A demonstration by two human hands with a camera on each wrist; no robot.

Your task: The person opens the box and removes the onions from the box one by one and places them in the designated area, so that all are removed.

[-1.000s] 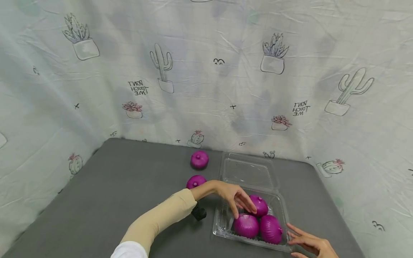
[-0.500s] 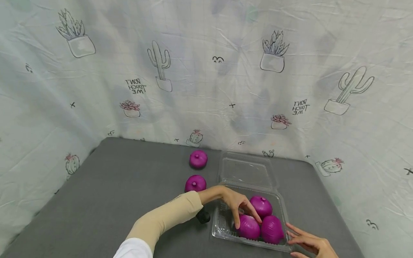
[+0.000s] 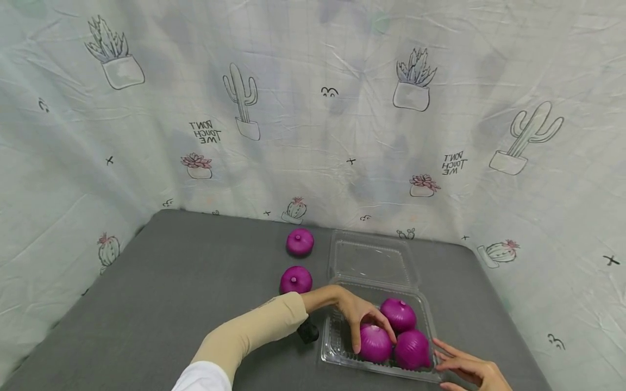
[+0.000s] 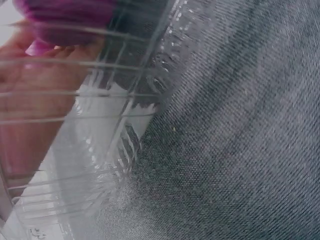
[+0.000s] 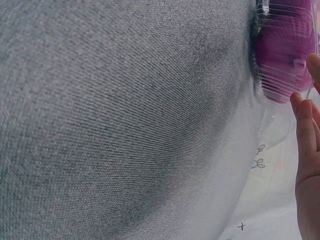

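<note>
In the head view a clear plastic clamshell container lies on the grey table with several purple onions in it. My left hand curves over the front left onion, thumb on its left side and fingers on its far side. Beside that onion sit a front right onion and a back onion. My right hand touches the container's right rim with fairly straight fingers. The right wrist view shows those fingertips at the rim, near an onion seen through the ribbed wall.
The container's clear lid lies folded back behind it. Two more onions, a far one and a nearer one, stand on the grey table left of the container. A printed curtain borders the table.
My left hand has lowered onto the front left onion and closed around it. The onion first shifted right, then slightly back left. The right hand stays at the rim.
</note>
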